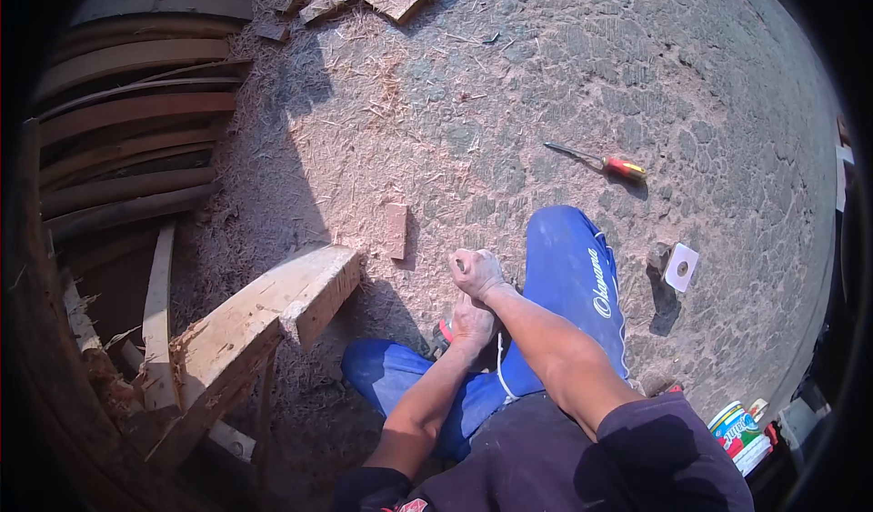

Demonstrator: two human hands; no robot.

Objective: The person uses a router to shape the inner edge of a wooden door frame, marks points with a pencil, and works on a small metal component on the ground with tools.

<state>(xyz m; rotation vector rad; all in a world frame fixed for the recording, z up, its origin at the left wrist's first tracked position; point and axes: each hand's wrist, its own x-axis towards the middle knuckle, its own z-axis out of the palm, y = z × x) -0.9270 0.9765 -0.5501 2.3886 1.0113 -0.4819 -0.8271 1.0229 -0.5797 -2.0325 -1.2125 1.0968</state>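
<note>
Right hand (pixel 476 272): closed in a fist above the bent knee, gripping something small and pale that barely shows at the top of the fist; cannot tell what it is
Left hand (pixel 473 323): just below the right, fingers curled around a small tool with a red and dark handle (pixel 443 332), only its end visible at the heel of the hand
Thin white cord (pixel 501 374): hanging under the right forearm, over the blue trouser leg (pixel 573 266)
Ground: sawdust-strewn cobbled paving (pixel 509 85), both hands held over it near the lower middle
Step in hand: apparently working the small piece between the two fists, held close to the body
Doing it well: keep wrists braced against the knee, hold the piece steady in the upper fist, turn or press with the lower one in short controlled strokes
Near left edge: pale sawn timber beam (pixel 273 307), stack of curved dark wooden staves (pixel 136 112)
Upper right: red-and-yellow-handled screwdriver (pixel 602 161) lying well apart from the hands
Right: small white square plate with a hole (pixel 681 266)
</note>
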